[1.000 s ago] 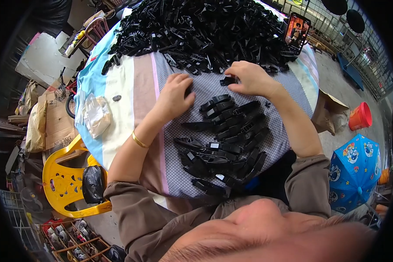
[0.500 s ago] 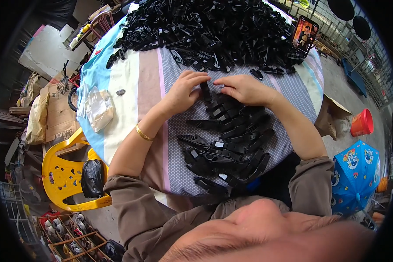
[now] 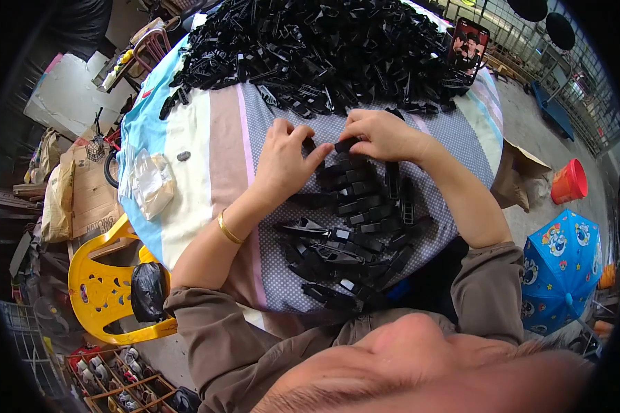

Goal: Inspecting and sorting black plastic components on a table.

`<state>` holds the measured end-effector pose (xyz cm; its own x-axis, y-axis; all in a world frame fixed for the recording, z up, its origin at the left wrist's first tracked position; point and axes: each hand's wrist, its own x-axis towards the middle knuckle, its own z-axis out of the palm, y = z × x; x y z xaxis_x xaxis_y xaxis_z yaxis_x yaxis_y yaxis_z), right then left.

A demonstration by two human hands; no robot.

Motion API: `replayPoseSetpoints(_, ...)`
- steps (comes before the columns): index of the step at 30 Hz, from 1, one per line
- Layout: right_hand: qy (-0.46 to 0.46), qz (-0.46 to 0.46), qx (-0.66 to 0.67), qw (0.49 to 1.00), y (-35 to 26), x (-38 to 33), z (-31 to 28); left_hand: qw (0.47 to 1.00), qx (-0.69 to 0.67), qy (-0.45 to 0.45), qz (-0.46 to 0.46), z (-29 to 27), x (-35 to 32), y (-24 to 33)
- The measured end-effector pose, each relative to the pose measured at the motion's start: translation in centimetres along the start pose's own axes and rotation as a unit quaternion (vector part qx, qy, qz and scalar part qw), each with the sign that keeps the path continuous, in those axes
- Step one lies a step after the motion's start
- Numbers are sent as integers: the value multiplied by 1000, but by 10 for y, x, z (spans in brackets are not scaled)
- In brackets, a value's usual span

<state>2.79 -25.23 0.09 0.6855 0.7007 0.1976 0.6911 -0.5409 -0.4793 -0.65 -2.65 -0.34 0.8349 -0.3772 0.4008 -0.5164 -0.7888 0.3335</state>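
My right hand (image 3: 384, 136) pinches a small black plastic piece (image 3: 348, 144) between thumb and fingers, above the near group of parts. Close on its left, my left hand (image 3: 284, 162) has its fingers curled and its thumb reaching toward the right fingertips. A dark piece (image 3: 308, 145) shows between the left thumb and fingers. Just below both hands, black plastic parts (image 3: 360, 190) lie overlapped in a column, with more long black parts (image 3: 337, 248) spread nearer to me. What exactly each part is cannot be made out.
A large heap of black plastic parts (image 3: 310, 51) covers the far side of the cloth-covered table (image 3: 227, 138). A phone (image 3: 468, 48) stands at the far right. On the left lie a clear plastic bag (image 3: 151, 180) and a yellow chair (image 3: 107, 292); a blue umbrella (image 3: 561, 272) is at right.
The right hand now pinches a black piece and has turned slightly. My left hand has lowered a little, its thumb now stretched toward the right hand. The column of parts looks more evenly lined up.
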Motion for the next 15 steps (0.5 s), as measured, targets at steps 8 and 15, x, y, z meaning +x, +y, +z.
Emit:
replayPoseSetpoints(8,155,-4,57,986,9,7,1,983,-179,-37,31,5,4,-10)
replayPoseSetpoints(15,113,7,36,993,5,9,12,996,-84,-6,-12,2,4,-27)
